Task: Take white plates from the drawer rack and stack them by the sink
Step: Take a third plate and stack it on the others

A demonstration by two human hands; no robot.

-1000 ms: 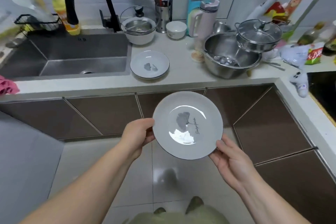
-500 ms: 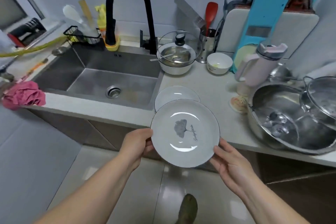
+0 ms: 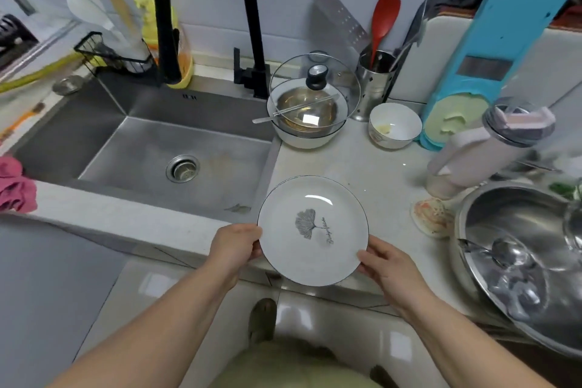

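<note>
A white plate with a grey leaf print and thin dark rim is held level over the countertop, just right of the steel sink. My left hand grips its left edge and my right hand grips its lower right edge. The plate that lay on the counter by the sink is hidden beneath the held one; I cannot tell whether they touch. The drawer rack is out of view.
A black tap arches over the sink. Behind the plate stand a white bowl with glass lid, a utensil holder and a small bowl. A pink tumbler and large steel basin crowd the right.
I have stepped closer to the counter. The held plate has moved forward from in front of the cabinets to over the plate lying by the sink, covering it.
</note>
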